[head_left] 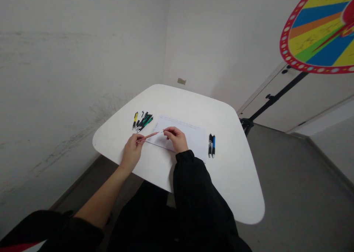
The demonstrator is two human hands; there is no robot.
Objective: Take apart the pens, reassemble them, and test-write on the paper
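Observation:
A slim pink pen [151, 135] is held by my left hand [132, 151], its narrow tip pointing right. Just beyond that tip, the thumb and forefinger of my right hand [177, 138] are pinched round a small pinkish piece [163, 131], too small to make out fully. A thin gap seems to separate it from the pen's tip. Both hands are raised over a white sheet of paper [193, 137] with faint lines of handwriting near its top edge.
On the white table [229, 185], several black, green, white and yellow pens [143, 121] lie bunched at the left. A black pen [210, 145] and a blue pen [214, 146] lie side by side at the right. A colourful wheel [320, 34] stands beyond the table at upper right.

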